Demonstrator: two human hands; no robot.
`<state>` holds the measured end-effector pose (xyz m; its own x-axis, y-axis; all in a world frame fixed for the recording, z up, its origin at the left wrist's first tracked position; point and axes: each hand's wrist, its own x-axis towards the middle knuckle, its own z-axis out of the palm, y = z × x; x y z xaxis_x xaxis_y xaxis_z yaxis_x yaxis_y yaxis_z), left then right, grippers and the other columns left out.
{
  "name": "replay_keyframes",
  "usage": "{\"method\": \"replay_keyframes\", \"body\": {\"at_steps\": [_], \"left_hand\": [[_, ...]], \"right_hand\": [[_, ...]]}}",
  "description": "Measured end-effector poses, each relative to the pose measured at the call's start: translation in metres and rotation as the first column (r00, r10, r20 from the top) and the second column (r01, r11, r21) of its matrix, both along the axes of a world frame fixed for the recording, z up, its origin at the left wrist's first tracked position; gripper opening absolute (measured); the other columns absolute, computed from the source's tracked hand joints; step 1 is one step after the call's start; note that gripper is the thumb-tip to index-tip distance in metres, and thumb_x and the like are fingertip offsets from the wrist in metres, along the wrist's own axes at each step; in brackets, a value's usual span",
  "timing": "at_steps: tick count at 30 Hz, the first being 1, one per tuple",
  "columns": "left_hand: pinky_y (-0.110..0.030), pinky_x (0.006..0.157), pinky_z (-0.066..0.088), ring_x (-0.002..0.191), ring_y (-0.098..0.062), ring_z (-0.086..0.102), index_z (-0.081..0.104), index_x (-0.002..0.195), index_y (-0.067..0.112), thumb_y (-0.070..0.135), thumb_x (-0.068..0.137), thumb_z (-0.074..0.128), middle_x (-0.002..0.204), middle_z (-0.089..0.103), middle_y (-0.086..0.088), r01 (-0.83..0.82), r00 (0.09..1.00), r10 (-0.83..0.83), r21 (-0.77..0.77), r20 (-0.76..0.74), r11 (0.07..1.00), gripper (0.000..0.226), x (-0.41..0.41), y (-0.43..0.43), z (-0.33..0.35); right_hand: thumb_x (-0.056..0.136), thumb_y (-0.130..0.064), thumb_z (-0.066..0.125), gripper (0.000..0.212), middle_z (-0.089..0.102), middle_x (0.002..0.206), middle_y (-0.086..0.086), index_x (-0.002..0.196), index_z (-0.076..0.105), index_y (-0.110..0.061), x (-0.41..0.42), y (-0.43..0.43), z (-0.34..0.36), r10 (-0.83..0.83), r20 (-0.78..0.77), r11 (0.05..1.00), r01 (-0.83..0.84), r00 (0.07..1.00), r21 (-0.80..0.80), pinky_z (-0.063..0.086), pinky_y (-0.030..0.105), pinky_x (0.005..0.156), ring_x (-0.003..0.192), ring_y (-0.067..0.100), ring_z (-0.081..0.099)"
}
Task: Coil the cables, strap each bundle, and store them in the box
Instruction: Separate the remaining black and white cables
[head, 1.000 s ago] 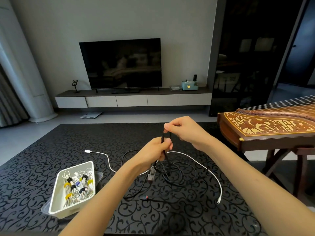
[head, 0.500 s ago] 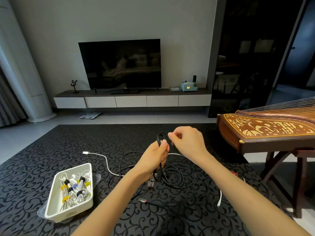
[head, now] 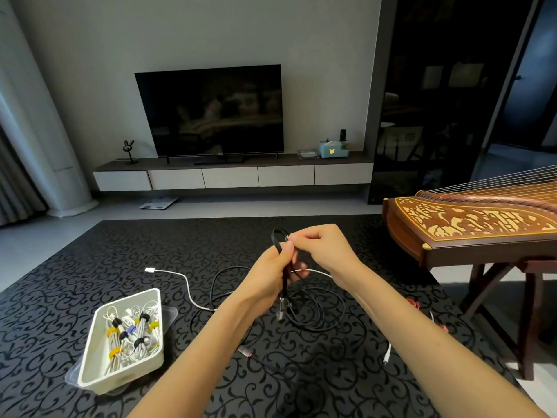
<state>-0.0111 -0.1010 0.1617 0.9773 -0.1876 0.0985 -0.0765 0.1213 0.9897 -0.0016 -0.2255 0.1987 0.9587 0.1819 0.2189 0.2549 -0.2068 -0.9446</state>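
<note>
While the black cable [head: 283,273] hangs between them, both hands meet above the middle of the table [head: 60,285]. The left hand [head: 265,279] has its grip closed around the doubled strands, thumb pressed on top, and a metal plug [head: 280,309] dangles just below it. The right hand [head: 322,248] pinches the top of the loop [head: 278,233] with its fingertips. Compared with a second ago, the hands sit a little lower and closer together, and the loop now stands up clear of the left fist rather than being hidden between the fingers. The rest of the black cable trails in loose rings on the table under the hands, much as before. A white cable [head: 184,282] lies uncoiled to the left, in the same place. The box [head: 120,378] sits near the left forearm, holding white bundles [head: 129,333] tied with what look like yellow, black and purple straps; its contents are unchanged. Another white plug [head: 386,354] lies by the right forearm.
</note>
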Motion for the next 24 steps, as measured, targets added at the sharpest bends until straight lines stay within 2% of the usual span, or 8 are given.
{"method": "replay_keyframes", "body": {"at_steps": [2,4,7,11,14,17,21,24], "left_hand": [[-0.032,0.066,0.051,0.063,-0.016,0.058,0.043,0.072,0.010,0.020,0.104,0.031,0.071,0.056,-0.006,-0.011,1.000,0.009,-0.162,-0.016,0.987,0.036,0.004,-0.001,0.003],[-0.033,0.058,0.053,0.057,-0.015,0.059,0.043,0.074,0.009,0.018,0.104,0.031,0.070,0.056,-0.006,-0.074,0.997,0.060,-0.331,-0.051,0.941,0.033,0.010,0.002,0.008],[-0.024,0.048,0.051,0.046,-0.010,0.055,0.041,0.075,0.012,0.022,0.104,0.030,0.055,0.051,0.000,-0.187,0.979,0.114,-0.535,-0.167,0.824,0.033,0.022,0.007,0.014],[-0.013,0.031,0.022,0.029,-0.002,0.026,0.034,0.067,0.018,0.032,0.104,0.027,0.039,0.028,0.008,-0.281,0.950,0.087,-0.703,-0.299,0.654,0.040,0.036,0.021,0.023],[-0.016,0.027,0.016,0.026,-0.003,0.024,0.032,0.064,0.019,0.033,0.104,0.026,0.037,0.027,0.008,-0.271,0.954,0.055,-0.774,-0.294,0.572,0.043,0.042,0.044,0.028],[-0.018,0.028,0.015,0.027,-0.004,0.022,0.036,0.066,0.018,0.033,0.104,0.027,0.038,0.027,0.009,-0.295,0.953,0.133,-0.737,-0.272,0.608,0.042,0.040,0.064,0.031],[-0.017,0.031,0.014,0.030,-0.003,0.020,0.037,0.065,0.018,0.037,0.102,0.035,0.041,0.025,0.010,-0.355,0.931,0.317,-0.638,-0.179,0.683,0.041,0.034,0.095,0.042],[-0.018,0.036,0.017,0.034,-0.004,0.020,0.031,0.062,0.021,0.036,0.098,0.048,0.043,0.026,0.012,-0.447,0.879,0.475,-0.280,0.038,0.850,0.042,0.031,0.107,0.045]], "right_hand": [[0.097,-0.011,0.050,0.023,0.063,0.071,0.018,0.089,0.071,-0.003,-0.003,0.001,-0.005,0.035,-0.083,0.992,-0.024,0.996,0.126,0.044,0.019,0.052,0.054,0.011,0.053],[0.100,-0.019,0.046,0.023,0.067,0.079,0.002,0.101,0.068,-0.015,-0.006,0.001,-0.021,0.024,-0.122,0.994,-0.011,0.992,0.106,0.048,0.013,0.061,0.067,0.005,0.061],[0.100,-0.038,0.041,0.035,0.071,0.086,0.006,0.094,0.067,-0.015,-0.014,0.002,-0.047,0.110,-0.256,0.993,-0.094,0.960,0.076,0.053,0.028,0.084,0.084,0.019,0.068],[0.097,-0.028,0.050,0.026,0.060,0.063,0.002,0.085,0.062,-0.008,-0.028,-0.005,-0.068,0.281,-0.279,0.959,-0.259,0.918,0.115,0.051,0.030,0.069,0.052,0.012,0.057],[0.099,-0.013,0.046,0.021,0.055,0.057,-0.003,0.089,0.063,-0.006,-0.034,-0.013,-0.083,0.310,-0.277,0.950,-0.285,0.910,0.127,0.053,0.029,0.067,0.045,0.006,0.049],[0.096,-0.008,0.051,0.015,0.056,0.061,-0.002,0.086,0.062,-0.004,-0.034,-0.027,-0.090,0.238,-0.242,0.971,-0.225,0.941,0.081,0.049,0.024,0.067,0.051,0.006,0.050],[0.092,-0.012,0.060,0.018,0.057,0.062,-0.001,0.074,0.062,-0.014,-0.035,-0.050,-0.097,0.132,-0.184,0.963,-0.170,0.974,-0.208,0.040,0.021,0.061,0.058,0.009,0.051],[0.093,-0.007,0.057,0.014,0.068,0.079,-0.010,0.091,0.068,-0.015,-0.037,-0.050,-0.090,0.053,-0.086,0.976,-0.070,0.995,-0.206,0.046,0.013,0.059,0.055,-0.002,0.055]]}}
